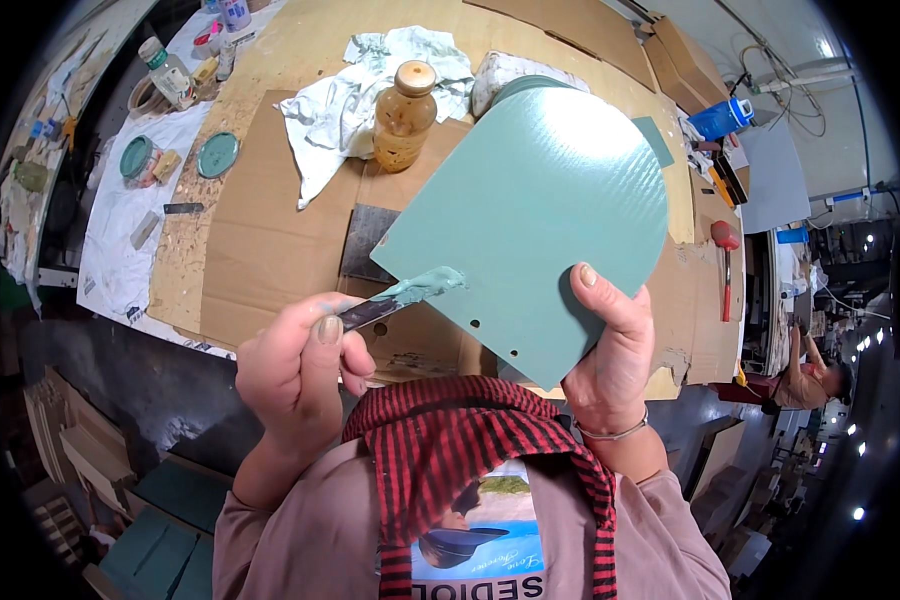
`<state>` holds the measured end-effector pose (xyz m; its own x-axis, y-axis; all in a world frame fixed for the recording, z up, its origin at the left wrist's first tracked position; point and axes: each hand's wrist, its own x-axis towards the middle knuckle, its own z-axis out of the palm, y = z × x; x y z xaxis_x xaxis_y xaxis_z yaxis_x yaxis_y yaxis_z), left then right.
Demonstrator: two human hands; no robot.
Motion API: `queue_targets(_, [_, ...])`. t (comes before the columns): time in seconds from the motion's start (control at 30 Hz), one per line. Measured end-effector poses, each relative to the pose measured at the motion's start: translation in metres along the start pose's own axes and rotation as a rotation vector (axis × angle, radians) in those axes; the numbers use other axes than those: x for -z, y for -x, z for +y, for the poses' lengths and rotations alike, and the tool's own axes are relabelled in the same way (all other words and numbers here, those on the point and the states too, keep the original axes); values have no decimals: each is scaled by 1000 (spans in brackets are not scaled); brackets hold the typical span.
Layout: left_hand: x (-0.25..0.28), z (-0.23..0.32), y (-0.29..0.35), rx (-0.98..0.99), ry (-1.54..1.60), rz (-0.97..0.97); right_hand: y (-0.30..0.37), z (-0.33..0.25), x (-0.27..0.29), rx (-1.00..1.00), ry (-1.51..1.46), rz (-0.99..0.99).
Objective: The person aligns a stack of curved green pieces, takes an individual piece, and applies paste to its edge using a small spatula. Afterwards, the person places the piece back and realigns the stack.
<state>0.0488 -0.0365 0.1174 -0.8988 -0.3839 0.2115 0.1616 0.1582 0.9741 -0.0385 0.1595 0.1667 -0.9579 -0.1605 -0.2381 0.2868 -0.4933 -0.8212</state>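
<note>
My left hand point(300, 355) pinches a dark flat putty knife point(366, 314). Thick green paste point(432, 284) coats its blade, which lies against the lower left of a pale green panel point(555, 190). The panel has one rounded end and two small holes by its straight lower edge. My right hand point(615, 345) grips it at the lower right, thumb on the face and the other fingers mostly hidden behind. The panel is tilted above a cardboard sheet point(255, 230). A dark square piece point(366, 238) shows partly beyond its left corner.
Past the panel stand a brown-stained jar point(403, 120) and a crumpled white cloth point(325, 115). To the left are a jar of green paste point(140, 158) and a green lid point(218, 155). A red-headed mallet point(725, 240) and blue bottle point(720, 118) lie right. Another person point(810, 380) is farther right.
</note>
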Motion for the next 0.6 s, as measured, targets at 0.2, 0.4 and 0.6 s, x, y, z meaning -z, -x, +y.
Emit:
queue_targets(0.2, [1,0,-1,-80,-38,3,0,1,1,-9,-5,-2])
queue_targets(0.4, [5,-6,-4,-328,-135,20,0,0,1,-24,-23,8])
queue_targets(0.6, [7,-13,-2,-422,-124,-49,-1,1,1,-37,-44,11])
